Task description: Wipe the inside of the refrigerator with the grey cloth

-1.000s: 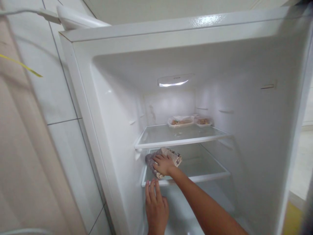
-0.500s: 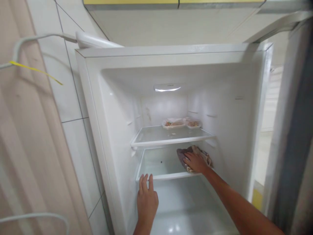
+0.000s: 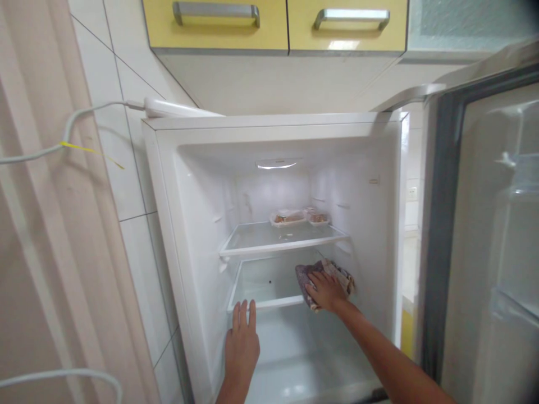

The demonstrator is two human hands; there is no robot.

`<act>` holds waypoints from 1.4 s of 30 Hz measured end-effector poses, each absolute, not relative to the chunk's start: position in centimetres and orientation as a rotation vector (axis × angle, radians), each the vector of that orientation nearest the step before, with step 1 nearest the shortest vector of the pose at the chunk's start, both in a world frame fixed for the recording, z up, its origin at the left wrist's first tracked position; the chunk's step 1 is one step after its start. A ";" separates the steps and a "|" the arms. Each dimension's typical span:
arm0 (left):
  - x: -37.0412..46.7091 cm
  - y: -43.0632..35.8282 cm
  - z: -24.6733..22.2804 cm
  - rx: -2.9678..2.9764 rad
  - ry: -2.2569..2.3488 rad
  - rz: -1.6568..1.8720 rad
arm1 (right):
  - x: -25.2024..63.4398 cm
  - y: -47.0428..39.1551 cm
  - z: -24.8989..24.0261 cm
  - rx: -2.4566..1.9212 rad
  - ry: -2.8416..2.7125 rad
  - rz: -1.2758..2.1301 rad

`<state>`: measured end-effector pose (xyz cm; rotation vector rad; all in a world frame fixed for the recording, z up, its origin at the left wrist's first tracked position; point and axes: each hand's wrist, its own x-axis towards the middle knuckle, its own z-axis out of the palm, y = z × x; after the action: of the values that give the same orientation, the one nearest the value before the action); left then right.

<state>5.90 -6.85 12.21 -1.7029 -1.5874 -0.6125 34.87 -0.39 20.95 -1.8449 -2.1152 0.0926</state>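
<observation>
My right hand [image 3: 326, 290] presses on a patterned brown and grey cloth [image 3: 307, 275], which lies at the right side of the lower glass shelf [image 3: 256, 283] and hangs over its front edge. Its fingers rest over the bunched fabric, so part of the cloth is hidden. At the left front edge of that same shelf is my left hand [image 3: 242, 342], fingers stretched upward and apart, holding nothing; the fingertips appear to touch the white rim. A small dark spot shows behind the glass.
Two food packs [image 3: 288, 217] sit at the back of the upper shelf [image 3: 261, 238]. The fridge door [image 3: 497, 235] stands open on the right. Yellow cabinets [image 3: 219, 33] hang above, and a white cable [image 3: 84, 112] runs along the left.
The view has shifted, bringing the cabinet handles and more of the fridge door into sight. My right hand and the cloth have come slightly nearer the shelf's front edge. My left hand stays there.
</observation>
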 end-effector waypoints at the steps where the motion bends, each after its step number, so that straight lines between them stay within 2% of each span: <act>1: 5.7 -6.8 12.2 -1.705 -1.575 -0.603 | 34.8 -0.5 20.9 -1.847 -2.113 0.091; 13: 5.7 -6.2 11.2 -1.715 -1.507 -0.660 | 33.9 -0.2 20.7 -1.838 -2.135 0.077; 21: 6.4 -5.4 10.3 -1.686 -1.455 -0.824 | 32.9 0.0 21.1 -1.765 -2.199 0.136; 33: 7.3 -5.2 10.6 -1.687 -1.517 -1.015 | 24.1 0.8 22.6 -1.506 -2.380 0.300; 42: 6.3 -4.9 9.1 -1.682 -1.470 -0.998 | 18.1 3.9 23.1 -1.147 -2.525 0.463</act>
<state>6.28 -4.94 9.12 -1.6823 -1.4697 -0.9975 18.07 3.86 23.13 -1.1473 -2.5245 0.4631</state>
